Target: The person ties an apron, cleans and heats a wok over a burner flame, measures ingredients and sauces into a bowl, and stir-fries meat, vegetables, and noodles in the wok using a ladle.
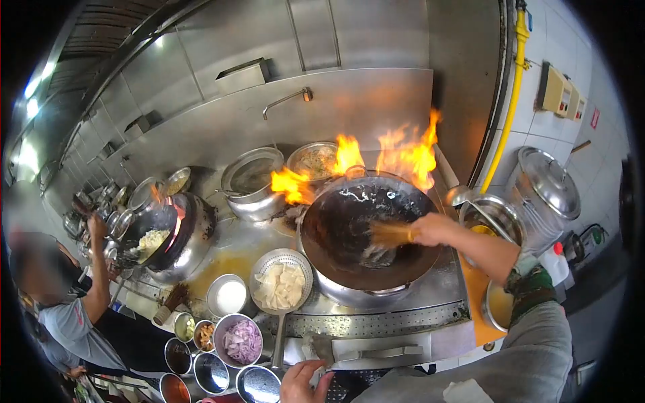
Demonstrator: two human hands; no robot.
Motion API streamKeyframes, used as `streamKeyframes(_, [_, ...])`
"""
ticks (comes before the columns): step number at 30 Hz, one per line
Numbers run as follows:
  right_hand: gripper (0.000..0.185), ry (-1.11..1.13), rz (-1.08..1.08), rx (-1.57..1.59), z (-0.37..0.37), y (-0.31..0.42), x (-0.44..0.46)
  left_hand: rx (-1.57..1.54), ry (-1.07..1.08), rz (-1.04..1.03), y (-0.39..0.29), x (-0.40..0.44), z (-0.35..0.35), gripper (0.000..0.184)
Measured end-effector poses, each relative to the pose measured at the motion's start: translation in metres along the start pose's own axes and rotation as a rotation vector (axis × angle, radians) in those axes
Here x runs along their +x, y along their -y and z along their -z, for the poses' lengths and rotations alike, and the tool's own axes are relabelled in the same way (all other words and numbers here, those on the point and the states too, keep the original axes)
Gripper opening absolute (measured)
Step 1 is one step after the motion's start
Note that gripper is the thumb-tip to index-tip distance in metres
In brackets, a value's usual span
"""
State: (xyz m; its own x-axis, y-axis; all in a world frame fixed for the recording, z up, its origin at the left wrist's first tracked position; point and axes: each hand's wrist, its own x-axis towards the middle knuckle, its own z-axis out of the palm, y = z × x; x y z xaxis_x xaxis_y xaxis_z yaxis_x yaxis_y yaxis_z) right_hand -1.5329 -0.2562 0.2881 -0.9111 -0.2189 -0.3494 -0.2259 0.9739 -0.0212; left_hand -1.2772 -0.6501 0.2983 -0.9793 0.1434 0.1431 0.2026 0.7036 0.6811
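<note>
My right hand is closed around the handle of a bamboo wok brush. Its splayed bristles are down inside a large dark wok, over a small wet patch on the bottom. Flames rise behind the wok's far rim. At the counter's front edge is my left hand, its fingers loosely bent and the thumb apart, with nothing visible in them. Just beyond it lies a grey cloth. A perforated skimmer holding pale flat pieces of food rests left of the wok, its handle pointing toward my left hand.
Bowls of chopped purple onion and white contents stand at front left. Lidded pot and pan sit behind. A ladle rests across a bowl at right. Another person works at a second wok.
</note>
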Motion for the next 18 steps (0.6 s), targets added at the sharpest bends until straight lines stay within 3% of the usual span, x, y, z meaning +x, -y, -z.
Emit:
streamKeyframes(2, [0.035,-0.148,-0.173,0.033,-0.011,-0.015,0.039,0.037,0.035,-0.131,-0.011,0.023,-0.015,0.032])
streamKeyframes(4, [0.034,-0.306,-0.075,0.203,-0.019,0.011,0.074,-0.017,0.063,-0.302,-0.03,0.065,-0.043,0.033])
streamKeyframes(6, [0.038,-0.308,0.06,0.39,-0.03,0.045,0.088,0.018,0.015,-0.489,-0.052,0.109,-0.076,0.03])
streamKeyframes(8, [0.034,-0.112,0.068,0.579,-0.013,0.072,0.048,0.131,0.061,-0.564,-0.066,0.136,-0.108,0.03])
streamKeyframes(9, [0.048,-0.168,0.283,0.405,-0.036,0.058,0.061,0.216,0.132,-0.554,-0.07,0.145,-0.12,0.033])
streamKeyframes(11, [0.053,0.157,0.399,0.232,-0.012,0.019,0.026,0.331,0.167,-0.539,-0.08,0.16,-0.136,0.035])
streamKeyframes(12, [0.052,0.399,0.235,0.334,0.024,-0.001,-0.008,0.44,0.203,-0.522,-0.083,0.164,-0.142,0.037])
streamKeyframes(13, [0.051,0.484,0.032,0.375,0.045,-0.027,-0.022,0.444,0.201,-0.53,-0.081,0.167,-0.147,0.037])
streamKeyframes(14, [0.048,0.379,0.065,0.081,0.057,-0.057,-0.019,0.454,0.251,-0.469,-0.079,0.172,-0.152,0.036])
streamKeyframes(15, [0.04,0.257,-0.142,0.033,0.065,-0.072,-0.028,0.462,0.3,-0.409,-0.077,0.175,-0.158,0.035])
streamKeyframes(16, [0.032,-0.074,-0.155,-0.072,0.061,-0.087,-0.029,0.463,0.297,-0.421,-0.071,0.174,-0.165,0.035])
streamKeyframes(18, [0.038,-0.403,-0.334,0.08,0.053,-0.086,-0.035,0.405,0.143,-0.531,-0.049,0.16,-0.174,0.042])
